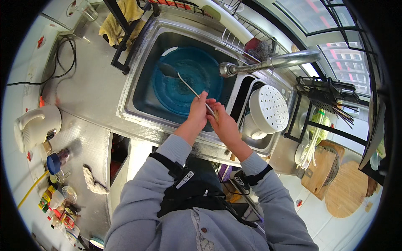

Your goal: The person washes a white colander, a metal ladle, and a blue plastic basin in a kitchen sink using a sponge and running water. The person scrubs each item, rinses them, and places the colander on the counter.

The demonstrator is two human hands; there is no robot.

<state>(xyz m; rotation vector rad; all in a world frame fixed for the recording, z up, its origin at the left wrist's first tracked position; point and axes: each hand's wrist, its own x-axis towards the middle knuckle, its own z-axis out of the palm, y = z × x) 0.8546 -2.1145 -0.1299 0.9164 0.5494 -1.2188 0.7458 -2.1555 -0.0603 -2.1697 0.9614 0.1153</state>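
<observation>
Over the sink (142, 54), both my hands grip a long-handled cooking utensil (191, 88) with a thin metal handle and a broad dark head; whether it is a ladle or a turner I cannot tell. Its head hangs over the left part of a blue-green basin (211, 58) with water in it. My left hand (197, 111) is closed on the handle, thumb along it. Just to its right, my right hand (226, 127) closes round the handle's near end. A small tan, rough-looking piece shows by the right fingers, mostly hidden.
The tap (268, 65) reaches in from the right. A white perforated strainer (270, 108) stands in the side sink. Behind are a wire rack (234, 39) and a yellow cloth (121, 23). Cutting boards (345, 188) and a knife holder (324, 94) are right; a kettle (37, 127) is left.
</observation>
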